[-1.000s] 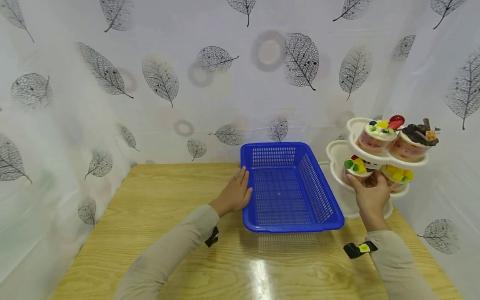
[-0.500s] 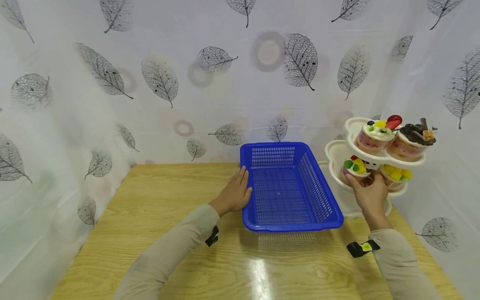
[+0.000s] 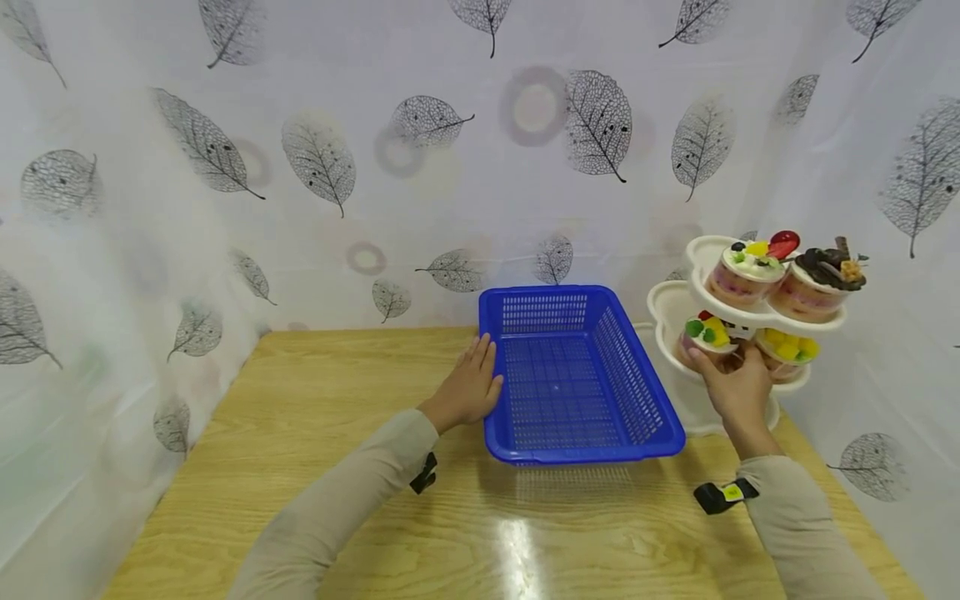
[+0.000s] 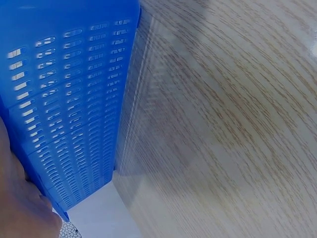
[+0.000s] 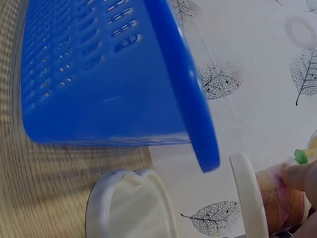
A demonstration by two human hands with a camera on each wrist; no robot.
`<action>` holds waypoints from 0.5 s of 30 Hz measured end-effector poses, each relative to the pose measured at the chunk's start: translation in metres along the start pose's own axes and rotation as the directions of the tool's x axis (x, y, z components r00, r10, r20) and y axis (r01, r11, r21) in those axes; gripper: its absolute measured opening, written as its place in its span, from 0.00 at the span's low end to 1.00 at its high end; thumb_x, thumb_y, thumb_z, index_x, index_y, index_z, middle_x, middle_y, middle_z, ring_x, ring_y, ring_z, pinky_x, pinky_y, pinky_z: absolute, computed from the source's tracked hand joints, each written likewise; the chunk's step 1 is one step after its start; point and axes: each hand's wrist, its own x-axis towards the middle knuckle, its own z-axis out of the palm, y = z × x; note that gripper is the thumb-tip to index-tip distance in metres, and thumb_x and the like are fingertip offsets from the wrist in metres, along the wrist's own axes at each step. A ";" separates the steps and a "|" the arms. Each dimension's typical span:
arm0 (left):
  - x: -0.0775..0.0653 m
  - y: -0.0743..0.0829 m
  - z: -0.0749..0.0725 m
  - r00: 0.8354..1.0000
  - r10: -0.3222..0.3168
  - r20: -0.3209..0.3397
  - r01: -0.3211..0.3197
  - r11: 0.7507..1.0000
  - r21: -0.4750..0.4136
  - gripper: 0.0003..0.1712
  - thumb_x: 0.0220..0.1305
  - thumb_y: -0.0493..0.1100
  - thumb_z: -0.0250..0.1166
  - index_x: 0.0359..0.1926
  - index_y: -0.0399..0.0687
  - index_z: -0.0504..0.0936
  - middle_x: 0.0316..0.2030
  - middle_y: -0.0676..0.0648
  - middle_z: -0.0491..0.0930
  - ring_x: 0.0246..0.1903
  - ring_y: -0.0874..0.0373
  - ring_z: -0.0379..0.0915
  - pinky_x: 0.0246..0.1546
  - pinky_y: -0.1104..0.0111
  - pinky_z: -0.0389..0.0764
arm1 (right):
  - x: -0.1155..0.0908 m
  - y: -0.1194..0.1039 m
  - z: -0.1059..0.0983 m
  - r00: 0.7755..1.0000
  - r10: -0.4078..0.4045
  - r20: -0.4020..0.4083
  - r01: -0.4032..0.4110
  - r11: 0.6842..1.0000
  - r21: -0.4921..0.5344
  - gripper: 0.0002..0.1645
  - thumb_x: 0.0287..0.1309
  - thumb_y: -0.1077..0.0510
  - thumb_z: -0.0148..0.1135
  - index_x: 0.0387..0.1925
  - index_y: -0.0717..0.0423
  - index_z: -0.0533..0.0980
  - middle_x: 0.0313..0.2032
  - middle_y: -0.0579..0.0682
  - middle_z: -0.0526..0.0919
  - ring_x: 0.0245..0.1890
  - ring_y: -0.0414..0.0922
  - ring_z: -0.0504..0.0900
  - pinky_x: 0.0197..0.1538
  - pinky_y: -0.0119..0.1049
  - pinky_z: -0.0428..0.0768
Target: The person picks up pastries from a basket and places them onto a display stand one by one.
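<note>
A blue plastic basket [image 3: 588, 456] with slotted walls stands mid-table. My left hand [image 3: 467, 385] rests on its left rim, fingers straight. In the left wrist view, part of that hand [image 4: 22, 198] lies against the basket's wall [image 4: 74, 99]. At the right, my right hand [image 3: 738, 396] grips a dessert cup [image 3: 705, 337] topped with green and yellow pieces on the middle tier of a white tiered stand [image 3: 666, 304]. The thumb [image 5: 299, 176] presses the cup's side [image 5: 277, 196] in the right wrist view; most other fingers are hidden.
Another cup with yellow topping [image 3: 787, 350] sits beside the gripped one. Above, the top tier [image 3: 701, 250] bears a fruit-topped cup [image 3: 744, 279] and a chocolate-topped cup [image 3: 817, 283]. A leaf-patterned curtain [image 3: 315, 275] hangs behind the wooden table [image 3: 337, 358].
The head view has shifted slightly, and my right wrist has turned a little. My left hand keeps its place on the rim, my right hand at the cup.
</note>
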 end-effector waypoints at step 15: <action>0.000 0.002 -0.002 1.000 0.012 0.006 -0.012 1.000 -0.004 0.36 0.74 0.48 0.40 0.72 0.28 0.44 0.73 0.32 0.39 0.73 0.40 0.31 0.72 0.51 0.45 | -0.017 -0.005 -0.017 0.987 0.034 0.157 -0.041 0.998 0.041 0.41 0.67 0.48 0.52 0.74 0.57 0.49 0.72 0.59 0.51 0.72 0.53 0.53 0.70 0.42 0.58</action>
